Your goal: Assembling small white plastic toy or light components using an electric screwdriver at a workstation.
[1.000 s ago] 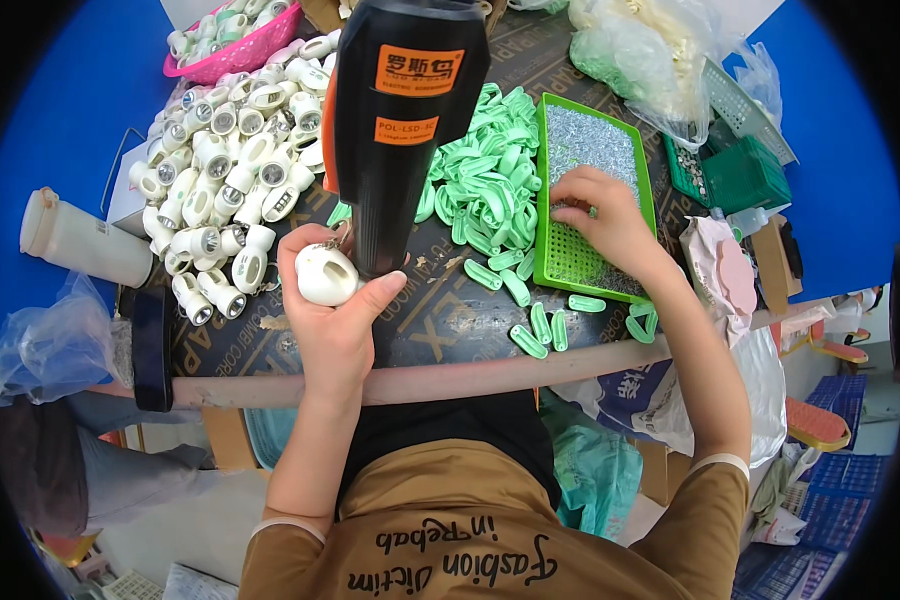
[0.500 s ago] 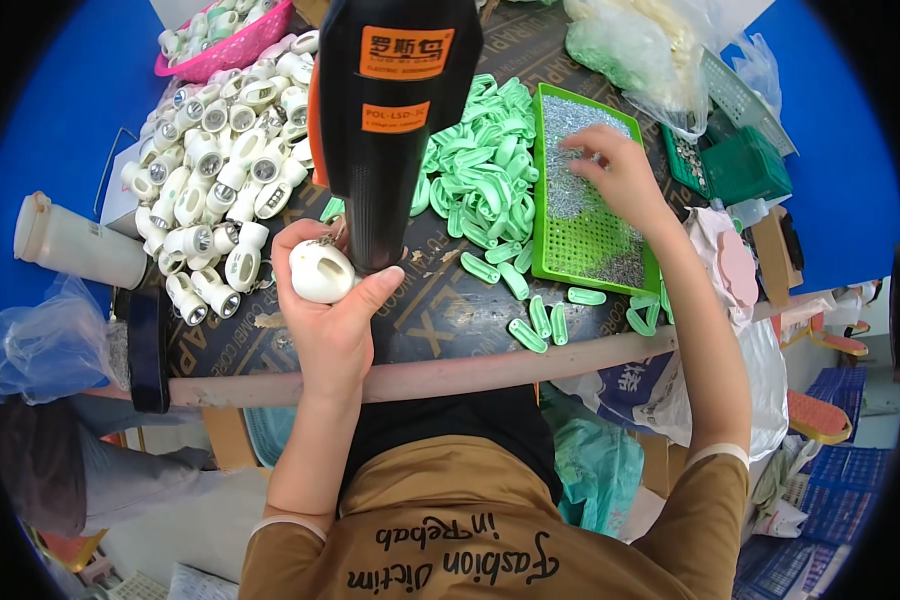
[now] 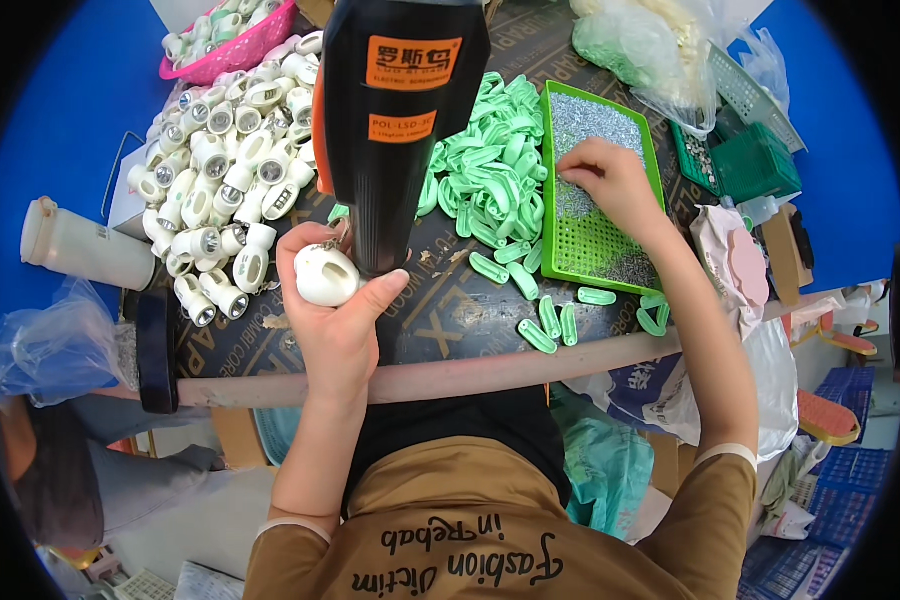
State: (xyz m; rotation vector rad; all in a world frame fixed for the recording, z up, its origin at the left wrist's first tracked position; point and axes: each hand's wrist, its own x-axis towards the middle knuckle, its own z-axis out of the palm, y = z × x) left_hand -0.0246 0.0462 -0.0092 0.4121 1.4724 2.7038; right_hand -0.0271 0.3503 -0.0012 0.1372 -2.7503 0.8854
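Note:
My left hand (image 3: 342,335) is closed round a white flashlight housing (image 3: 325,276), its oval opening facing up. Right beside it, the tip of a black and orange electric screwdriver (image 3: 380,130) comes down by my thumb; its lower end is hidden behind the hand. My right hand (image 3: 615,188) is over a bright green perforated tray (image 3: 547,200) of small silver screws (image 3: 595,118). Thumb and fingers there are pinched together at the screws, and whatever lies between them is too small to make out.
White flashlights (image 3: 210,155) are heaped at left, below a pink basket (image 3: 232,55). Pale green oval parts (image 3: 490,150) lie piled in the middle, with several loose near the table edge (image 3: 470,375). A white cup (image 3: 85,245) lies far left; a green box (image 3: 755,165) stands right.
My right hand's fingers have gone from spread to pinched together above the screws. The left hand still holds the flashlight housing by the screwdriver. The whole view has shifted slightly.

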